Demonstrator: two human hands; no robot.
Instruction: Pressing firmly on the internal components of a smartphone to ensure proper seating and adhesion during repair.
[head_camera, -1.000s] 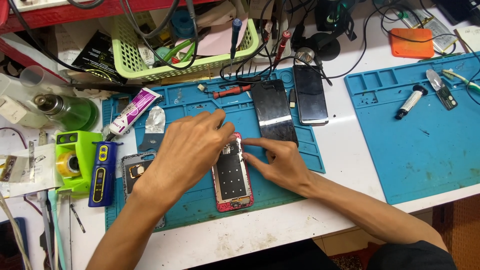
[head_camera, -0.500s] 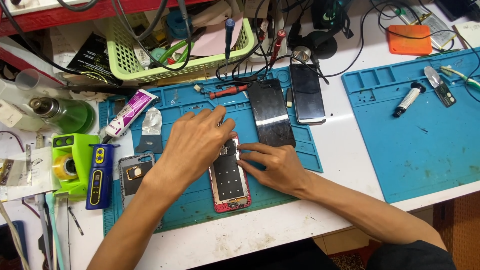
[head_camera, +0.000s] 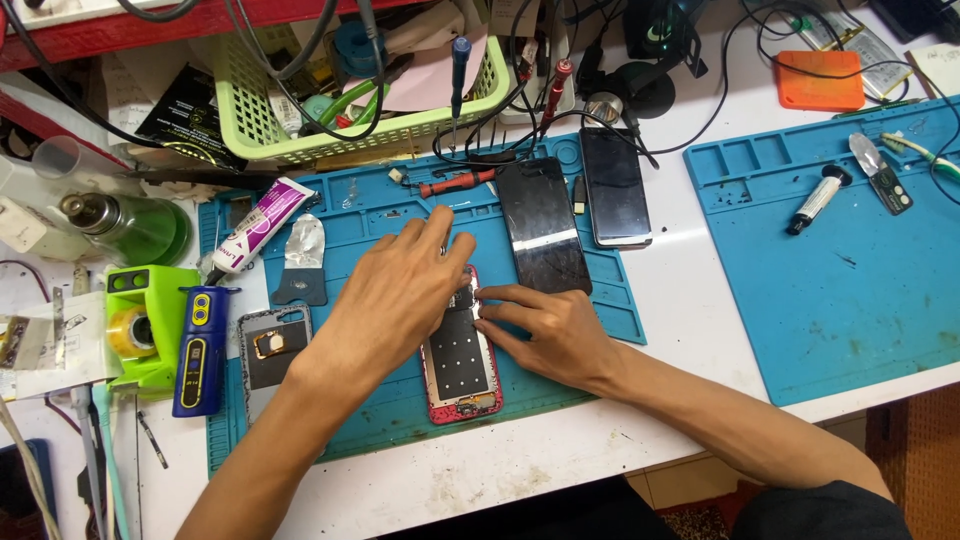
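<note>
Pink-edged phone (head_camera: 461, 365), blue mat (head_camera: 400, 420).

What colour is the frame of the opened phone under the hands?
Pinkish red, around a dark inside; the opened phone shows best in the head view, the only one.

The setting is an electronics repair workbench. Two blue silicone work mats (head_camera: 800, 300) with moulded parts compartments cover a white table (head_camera: 680, 260). An opened phone (head_camera: 460, 360) lies at frame centre, with detached screens (head_camera: 545, 225) above it. Precision screwdrivers (head_camera: 458, 70), tangled cables and a green basket (head_camera: 370, 120) occupy the upper frame; an adhesive tube (head_camera: 262, 222) lies centre left.
</note>
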